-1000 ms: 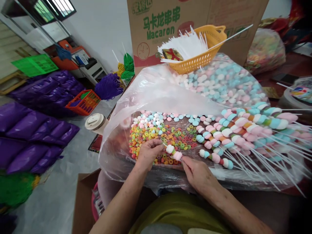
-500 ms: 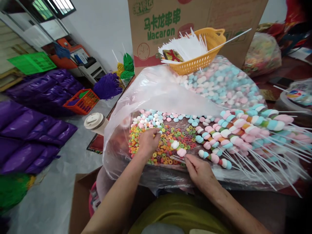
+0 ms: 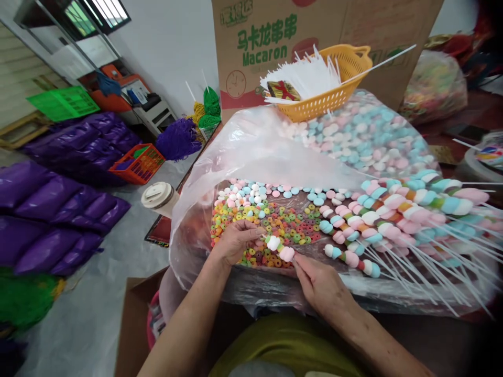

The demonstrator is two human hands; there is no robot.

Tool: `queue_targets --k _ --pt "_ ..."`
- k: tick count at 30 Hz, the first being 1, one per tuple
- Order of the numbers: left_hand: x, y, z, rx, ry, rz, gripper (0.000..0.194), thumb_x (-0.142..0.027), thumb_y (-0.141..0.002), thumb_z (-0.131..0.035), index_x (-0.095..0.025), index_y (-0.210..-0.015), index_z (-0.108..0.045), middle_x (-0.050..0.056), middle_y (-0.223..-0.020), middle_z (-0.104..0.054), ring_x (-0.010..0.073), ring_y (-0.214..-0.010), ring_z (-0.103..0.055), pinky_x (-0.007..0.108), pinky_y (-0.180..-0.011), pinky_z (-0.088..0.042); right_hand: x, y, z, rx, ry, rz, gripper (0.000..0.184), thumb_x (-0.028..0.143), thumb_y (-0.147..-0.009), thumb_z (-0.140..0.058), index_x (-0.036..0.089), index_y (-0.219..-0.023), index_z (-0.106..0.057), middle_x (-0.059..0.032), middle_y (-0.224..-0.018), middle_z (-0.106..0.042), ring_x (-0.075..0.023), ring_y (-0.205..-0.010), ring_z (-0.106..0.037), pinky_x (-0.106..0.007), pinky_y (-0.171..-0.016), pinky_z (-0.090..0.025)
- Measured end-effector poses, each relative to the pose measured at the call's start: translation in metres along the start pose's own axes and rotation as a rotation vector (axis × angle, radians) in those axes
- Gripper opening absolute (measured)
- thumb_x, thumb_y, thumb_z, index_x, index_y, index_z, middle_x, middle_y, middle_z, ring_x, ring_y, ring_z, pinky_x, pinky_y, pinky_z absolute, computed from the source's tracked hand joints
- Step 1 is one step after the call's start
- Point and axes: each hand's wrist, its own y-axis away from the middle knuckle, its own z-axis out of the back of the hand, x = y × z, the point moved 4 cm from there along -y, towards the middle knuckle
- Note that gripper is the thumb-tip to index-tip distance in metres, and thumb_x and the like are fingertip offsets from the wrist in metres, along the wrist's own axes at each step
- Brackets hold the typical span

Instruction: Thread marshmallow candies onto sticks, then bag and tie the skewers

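My right hand [image 3: 320, 277] pinches the stick of a short candy skewer [image 3: 286, 254], with pink and white marshmallow-like pieces and green bits between them. My left hand [image 3: 239, 242] is closed at the skewer's far tip, thumb and fingers pressed together; what lies between them is too small to make out. Below both hands spread small coloured ring candies [image 3: 291, 222]. Behind those lie loose pink, white and blue marshmallows [image 3: 251, 193]. One finished-looking skewer [image 3: 351, 259] rests right of my right hand, beside a pile of filled skewers [image 3: 404, 209] with white sticks.
A clear plastic bag [image 3: 220, 152] surrounds the candies, with more marshmallows [image 3: 369, 131] under its film. A yellow basket [image 3: 322, 104] of white sticks stands at the back before a cardboard box [image 3: 271, 26]. Left are a lidded cup [image 3: 159, 196] and purple packages [image 3: 51, 220].
My left hand has moved from above the ring candies toward me and right, to the skewer's tip. The skewer in my right hand has shifted slightly left and down. The view has turned a little.
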Motion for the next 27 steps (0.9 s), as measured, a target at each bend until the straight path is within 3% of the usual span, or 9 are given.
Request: queue_targets --k 5,14,19,23,25,27 --pt "0.005 0.000 -0.002 0.065 0.119 0.089 0.041 -0.026 -0.047 -0.082 -0.014 -0.082 -0.064 0.000 -0.059 -0.065 0.0063 -0.039 -0.052 0.017 -0.038 -0.039 0.006 0.006 0.008 -0.039 0.052 0.022 0.030 0.022 -0.088 -0.030 0.014 -0.091 -0.059 -0.0096 -0.080 -0.065 -0.0183 -0.072 -0.060 -0.027 -0.065 -0.042" --pt "0.011 0.002 -0.009 0.116 0.188 0.097 0.034 -0.028 -0.048 -0.081 -0.013 -0.074 -0.065 -0.002 -0.055 -0.060 0.0029 -0.035 -0.044 0.016 -0.034 -0.033 0.016 0.008 0.014 -0.077 0.150 0.047 0.032 0.020 -0.088 -0.027 0.016 -0.082 -0.058 -0.0073 -0.070 -0.062 -0.0163 -0.065 -0.057 -0.026 -0.060 -0.037" --pt "0.004 0.001 -0.004 0.111 -0.006 0.105 0.032 -0.029 -0.049 -0.080 -0.012 -0.071 -0.066 -0.001 -0.051 -0.061 0.0033 -0.032 -0.042 0.016 -0.031 -0.031 0.015 0.009 0.015 0.085 0.207 0.020 0.028 0.018 -0.088 -0.028 0.018 -0.080 -0.055 -0.0056 -0.070 -0.062 -0.0164 -0.065 -0.056 -0.027 -0.057 -0.032" --pt "0.000 -0.001 -0.006 0.171 -0.161 0.126 0.025 -0.026 -0.051 -0.078 -0.010 -0.066 -0.065 -0.001 -0.046 -0.058 0.0038 -0.030 -0.041 0.016 -0.030 -0.027 0.015 0.009 0.020 0.174 0.160 0.035 0.025 0.020 -0.088 -0.031 0.020 -0.073 -0.051 -0.0023 -0.066 -0.059 -0.0145 -0.060 -0.053 -0.026 -0.056 -0.029" --pt "0.004 -0.002 -0.013 0.209 -0.106 0.134 0.023 -0.026 -0.053 -0.077 -0.011 -0.064 -0.064 -0.003 -0.040 -0.052 0.0034 -0.028 -0.037 0.016 -0.030 -0.023 0.016 0.007 0.020 0.137 0.096 0.040 0.026 0.021 -0.088 -0.030 0.020 -0.071 -0.050 -0.0020 -0.064 -0.057 -0.0141 -0.060 -0.051 -0.026 -0.056 -0.030" --pt "0.010 -0.002 -0.022 0.163 0.018 0.123 0.022 -0.025 -0.053 -0.077 -0.012 -0.062 -0.060 -0.005 -0.041 -0.050 0.0033 -0.030 -0.037 0.016 -0.032 -0.025 0.017 0.004 0.018 0.067 0.006 0.032 0.027 0.022 -0.089 -0.030 0.019 -0.070 -0.049 -0.0020 -0.063 -0.056 -0.0135 -0.059 -0.050 -0.026 -0.056 -0.031"
